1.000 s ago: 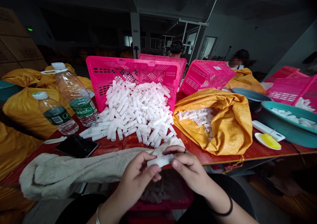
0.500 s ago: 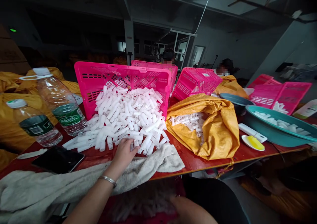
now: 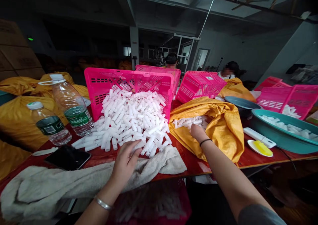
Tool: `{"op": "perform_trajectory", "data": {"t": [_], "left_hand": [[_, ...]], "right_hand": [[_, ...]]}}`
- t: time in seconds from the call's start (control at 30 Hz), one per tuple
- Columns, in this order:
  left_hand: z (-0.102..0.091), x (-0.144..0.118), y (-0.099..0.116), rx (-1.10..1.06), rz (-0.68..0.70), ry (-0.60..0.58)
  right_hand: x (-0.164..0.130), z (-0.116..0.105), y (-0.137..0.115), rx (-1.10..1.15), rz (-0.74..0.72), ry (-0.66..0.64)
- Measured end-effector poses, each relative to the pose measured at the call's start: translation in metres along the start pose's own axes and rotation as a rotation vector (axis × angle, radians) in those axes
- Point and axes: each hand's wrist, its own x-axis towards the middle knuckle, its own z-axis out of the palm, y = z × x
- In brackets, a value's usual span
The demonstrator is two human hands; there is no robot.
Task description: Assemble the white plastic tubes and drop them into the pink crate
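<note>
A large heap of white plastic tubes (image 3: 135, 114) spills out of a tipped pink basket (image 3: 129, 76) onto the red table. My left hand (image 3: 126, 158), with a silver bangle at the wrist, is at the heap's front edge, thumb and fingers closed around one white tube (image 3: 138, 146). Over the mouth of an orange-yellow sack (image 3: 225, 132) is my right hand (image 3: 198, 133), a dark band on its wrist. It is at the small white tubular pieces (image 3: 186, 122) inside the sack; its fingertips are hidden. Below the table edge, a pink basket (image 3: 185, 198) holds more white tubes.
Two water bottles (image 3: 77, 115) and a black phone (image 3: 67, 157) are on the left. A grey towel (image 3: 81, 178) lies along the front edge. To the right are a small plate with yellow food (image 3: 262, 148) and a teal basin (image 3: 280, 135) of white pieces. Two people sit behind.
My right hand has risen from below the table edge to the sack's opening. My left hand stays at the heap's front, now with a tube between thumb and fingers. The view shifted slightly.
</note>
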Motion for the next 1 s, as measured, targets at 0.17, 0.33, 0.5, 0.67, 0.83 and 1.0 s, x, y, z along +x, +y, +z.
{"op": "perform_trajectory", "data": {"t": [0.17,0.33,0.5,0.67,0.83,1.0], "left_hand": [[-0.009,-0.009,0.015,-0.112,-0.162,-0.081],[-0.008,-0.015,0.033,-0.385,-0.376,-0.141],[-0.023,-0.015,0.043,-0.271,-0.251,-0.186],[-0.027,-0.019,0.053,-0.246,-0.168,-0.236],[-0.018,-0.028,0.062,-0.019,0.314,-0.181],[-0.014,-0.034,0.056,0.066,0.520,-0.066]], "right_hand": [[-0.065,0.005,-0.061,0.392,-0.194,-0.085],[-0.140,0.016,-0.103,1.152,-0.429,-0.131],[-0.154,0.008,-0.098,0.869,-0.674,0.037],[-0.156,-0.004,-0.094,0.817,-0.721,-0.015],[-0.159,0.001,-0.104,1.076,-0.350,-0.467],[-0.162,0.014,-0.110,1.445,0.004,-0.440]]}}
